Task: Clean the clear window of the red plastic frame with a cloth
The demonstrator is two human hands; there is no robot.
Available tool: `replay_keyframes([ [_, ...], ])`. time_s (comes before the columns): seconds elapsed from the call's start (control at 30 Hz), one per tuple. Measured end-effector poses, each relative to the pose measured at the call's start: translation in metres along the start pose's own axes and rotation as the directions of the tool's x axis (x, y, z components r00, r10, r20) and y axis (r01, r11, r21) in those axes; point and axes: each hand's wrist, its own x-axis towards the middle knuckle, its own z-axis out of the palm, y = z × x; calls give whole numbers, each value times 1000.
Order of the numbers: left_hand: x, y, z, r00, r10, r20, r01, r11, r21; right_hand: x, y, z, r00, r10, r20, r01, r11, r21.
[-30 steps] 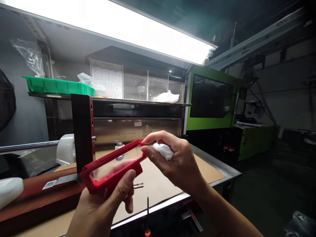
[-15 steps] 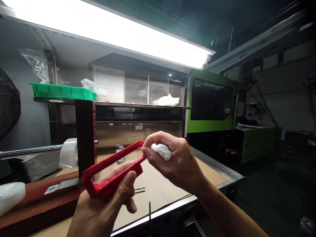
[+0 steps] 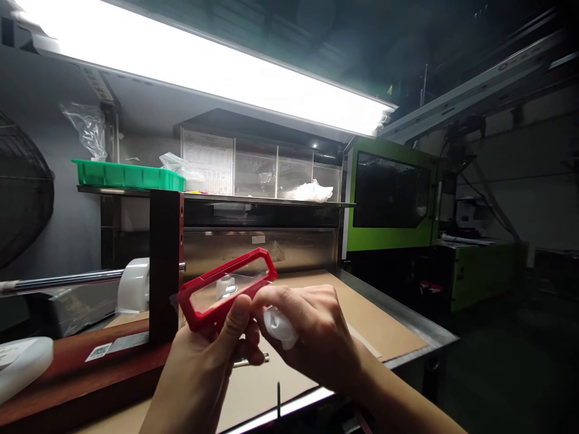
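A red frame with a clear window (image 3: 227, 287) is tilted up in front of me, its right end higher. My left hand (image 3: 221, 343) grips its lower edge, thumb on the near side. Close against the frame's lower right is my right hand (image 3: 312, 331), fingers curled round a crumpled white cloth or tissue (image 3: 279, 327). Whether the right fingertips touch the frame is hidden behind the hand. Through the window a small white and silvery object shows on the bench.
A dark red stand (image 3: 165, 265) with a white roll (image 3: 134, 285) is at left. Behind, a shelf (image 3: 271, 201) bears a green tray (image 3: 129, 176) and a white bag (image 3: 313, 191). Cardboard (image 3: 384, 319) covers the bench. A green machine (image 3: 393, 193) stands at right.
The red frame has turned so its window faces me more squarely. My right hand has moved down from the frame's far right end to its lower side, still holding the white cloth.
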Motion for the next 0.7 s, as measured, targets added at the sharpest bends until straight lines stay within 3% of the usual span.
replay_keyframes([
  [0.23, 0, 11, 5, 1000, -24, -16, 22, 996, -89, 3, -1, -3, 998, 28, 48, -31, 998, 52],
  [0.33, 2, 13, 5, 998, -28, -63, 18, 987, -161, 9, 2, -9, 981, 190, -43, -179, 965, 192],
  [0.4, 4, 14, 3, 994, -69, -80, 48, 969, -244, 14, 6, -11, 924, 380, -49, -339, 869, 360],
  [0.47, 6, 12, -1, 991, -117, -71, 89, 944, -317, 19, 11, -12, 858, 513, 20, -451, 735, 507],
  [0.6, 8, 4, -5, 980, -191, -60, 152, 905, -397, 27, 16, -6, 801, 571, 180, -519, 512, 685],
  [0.7, 7, 1, -4, 971, -208, -114, 146, 904, -402, 29, 14, -2, 789, 559, 255, -531, 412, 741],
])
